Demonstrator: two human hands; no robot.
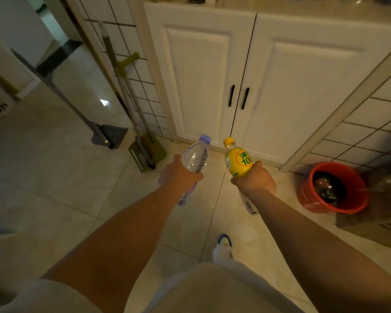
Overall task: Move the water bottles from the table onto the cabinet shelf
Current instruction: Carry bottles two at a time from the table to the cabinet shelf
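Bare forearms hid each bottle's lower half; left hand [178,175] gripped a clear plastic water bottle [195,157], right hand [256,180] a yellow-labelled drink bottle [237,161], fingers wrapped underneath.

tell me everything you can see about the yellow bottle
The yellow bottle is a small, plastic-looking drink bottle with a yellow cap, a short clear neck and a yellow label bearing a red ring, green characters and "100". It is capped and tilted, cap pointing toward the white cabinet doors. The right hand holds its lower half in its grip, above the tiled floor.
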